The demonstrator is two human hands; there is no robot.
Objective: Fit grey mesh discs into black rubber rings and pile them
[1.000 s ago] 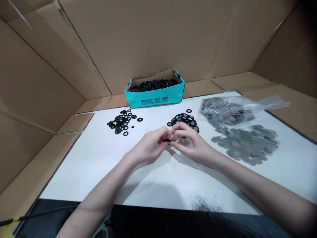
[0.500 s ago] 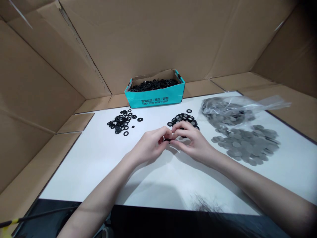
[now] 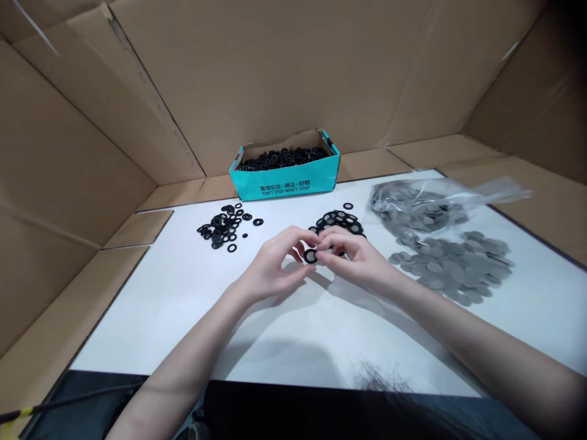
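Note:
A black ring with a pale grey disc in its middle is tilted up, its face towards me. My right hand pinches its right edge between thumb and fingertips. Around its left side my left hand is curved, with thumb and fingers apart; whether a fingertip touches the rim I cannot tell. Just behind my right hand lies a pile of black rings with grey discs in them, partly hidden by the fingers.
Loose black rings lie on the white tabletop at left. A turquoise box full of black rings stands at the back. To the right are loose grey discs and a clear plastic bag of discs. Cardboard walls surround the table.
The ring with the disc has turned from edge-on to face me. My left thumb and fingers have spread apart from their pinch, while my right hand keeps hold.

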